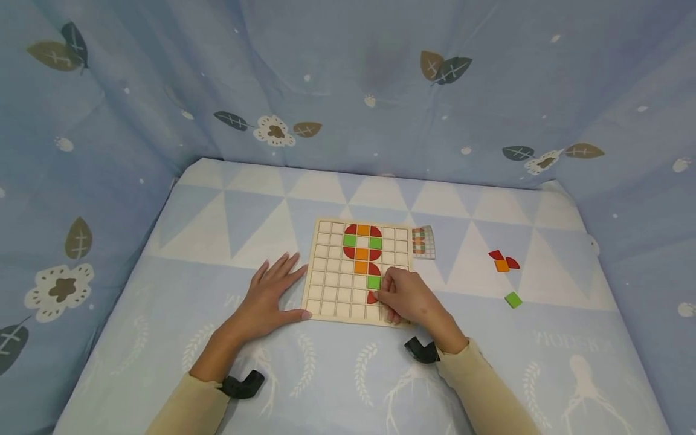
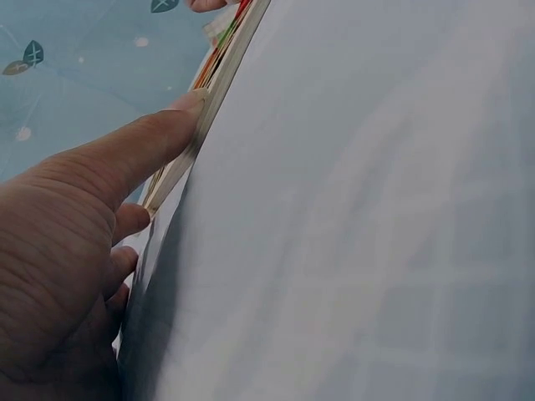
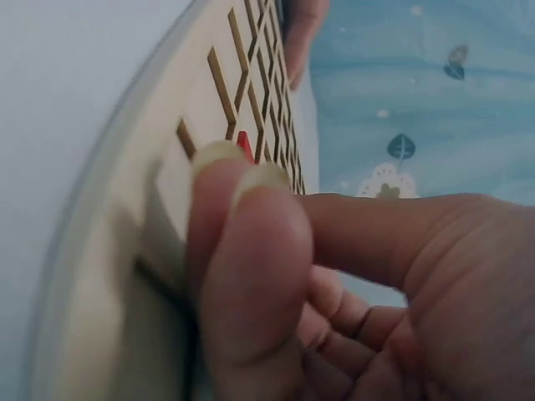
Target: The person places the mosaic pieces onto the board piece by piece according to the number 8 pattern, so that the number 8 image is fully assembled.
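A wooden grid board [image 1: 328, 295] lies flat on the cloth, with red, orange and green tiles set in its cells. My right hand [image 1: 410, 295] is over the board's near right part. Its fingertips pinch a red quarter-circle tile [image 1: 371, 298] at a cell just below a green square tile [image 1: 374, 282]. In the right wrist view the fingers hide most of that red tile [image 3: 243, 144]. At the board's left side my left hand [image 1: 272, 293] lies with fingers spread. Its thumb [image 2: 171, 125] touches the board's edge.
A small pattern card [image 1: 428, 243] lies at the board's right edge, partly against it. Farther right are loose tiles: an orange square [image 1: 502, 266], two red pieces [image 1: 513, 263] and a green square [image 1: 513, 299]. Patterned cloth curtains [image 1: 353, 90] rise behind and on both sides.
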`<state>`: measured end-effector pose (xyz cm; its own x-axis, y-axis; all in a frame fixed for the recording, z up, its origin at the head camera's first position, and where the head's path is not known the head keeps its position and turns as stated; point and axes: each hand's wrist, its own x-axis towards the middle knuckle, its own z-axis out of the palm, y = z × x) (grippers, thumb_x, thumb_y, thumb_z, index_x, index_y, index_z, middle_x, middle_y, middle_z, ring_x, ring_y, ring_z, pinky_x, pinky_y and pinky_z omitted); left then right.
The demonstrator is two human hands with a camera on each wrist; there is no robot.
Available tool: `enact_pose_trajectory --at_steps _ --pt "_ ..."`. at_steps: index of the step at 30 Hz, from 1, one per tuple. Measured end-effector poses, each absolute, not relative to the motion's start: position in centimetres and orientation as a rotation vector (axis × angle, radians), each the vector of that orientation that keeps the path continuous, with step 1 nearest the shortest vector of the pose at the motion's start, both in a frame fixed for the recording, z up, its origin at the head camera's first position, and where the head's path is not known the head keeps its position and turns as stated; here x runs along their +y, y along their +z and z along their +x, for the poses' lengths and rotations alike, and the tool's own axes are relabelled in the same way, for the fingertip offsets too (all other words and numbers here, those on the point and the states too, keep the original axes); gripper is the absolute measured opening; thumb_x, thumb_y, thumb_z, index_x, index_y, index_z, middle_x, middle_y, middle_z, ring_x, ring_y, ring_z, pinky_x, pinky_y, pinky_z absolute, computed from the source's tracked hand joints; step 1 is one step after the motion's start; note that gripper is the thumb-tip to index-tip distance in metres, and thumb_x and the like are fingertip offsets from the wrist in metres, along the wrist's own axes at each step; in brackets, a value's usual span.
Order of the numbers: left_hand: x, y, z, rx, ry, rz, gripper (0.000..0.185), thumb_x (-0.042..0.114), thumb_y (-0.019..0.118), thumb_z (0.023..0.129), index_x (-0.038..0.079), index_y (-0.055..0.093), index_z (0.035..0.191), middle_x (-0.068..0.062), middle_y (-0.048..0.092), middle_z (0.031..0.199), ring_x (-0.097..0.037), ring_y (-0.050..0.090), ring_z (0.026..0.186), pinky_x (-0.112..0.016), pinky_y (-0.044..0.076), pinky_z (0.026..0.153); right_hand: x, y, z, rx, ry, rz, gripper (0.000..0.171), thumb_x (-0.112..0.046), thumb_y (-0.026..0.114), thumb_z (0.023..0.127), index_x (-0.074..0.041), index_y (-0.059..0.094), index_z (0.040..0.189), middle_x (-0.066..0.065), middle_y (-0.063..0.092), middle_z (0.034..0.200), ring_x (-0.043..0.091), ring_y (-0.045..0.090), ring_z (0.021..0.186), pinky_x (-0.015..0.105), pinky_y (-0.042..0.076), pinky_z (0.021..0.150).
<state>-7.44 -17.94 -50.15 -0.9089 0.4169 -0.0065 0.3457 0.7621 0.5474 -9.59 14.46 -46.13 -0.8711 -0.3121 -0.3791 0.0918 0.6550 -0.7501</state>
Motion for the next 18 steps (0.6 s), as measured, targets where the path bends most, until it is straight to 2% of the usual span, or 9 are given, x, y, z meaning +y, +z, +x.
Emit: enact_pose_trajectory --at_steps 5,11,18 --pt "-18.0 -50.0 -7.4 2.828 0.860 0.630 0.092 0.061 0.072 0.076 0.020 0.036 0.151 -0.002 0.018 0.161 -0.027 0.008 0.147 -0.053 0.001 0.114 17.0 -46.2 -9.5 2.424 -1.208 -0.095 0.020 -0.025 0.065 0.093 -0.010 0.056 0.084 0.008 0.060 0.058 0.023 0.060 0.049 0.036 0.051 0.049" --pt "-17.9 -49.9 -7.4 2.840 0.863 0.627 0.092 0.059 0.074 0.075 0.020 0.038 0.150 -0.003 0.019 0.160 -0.028 0.010 0.147 -0.055 0.003 0.113 23.0 -45.5 -10.4 2.657 -1.071 0.084 0.022 -0.030 0.061 0.095 -0.008 0.059 0.095 0.007 0.061 0.069 0.022 0.057 0.059 0.033 0.048 0.056" --pt "-17.9 -50.0 -7.4 2.821 0.848 0.612 0.093 0.060 0.073 0.075 0.022 0.036 0.151 0.000 0.016 0.161 -0.024 0.007 0.148 -0.053 0.001 0.115 30.4 -44.1 -11.2 2.849 -0.854 0.328 0.044 -0.040 0.054 0.096 -0.001 0.057 0.116 0.016 0.060 0.103 0.030 0.055 0.087 0.036 0.046 0.067"
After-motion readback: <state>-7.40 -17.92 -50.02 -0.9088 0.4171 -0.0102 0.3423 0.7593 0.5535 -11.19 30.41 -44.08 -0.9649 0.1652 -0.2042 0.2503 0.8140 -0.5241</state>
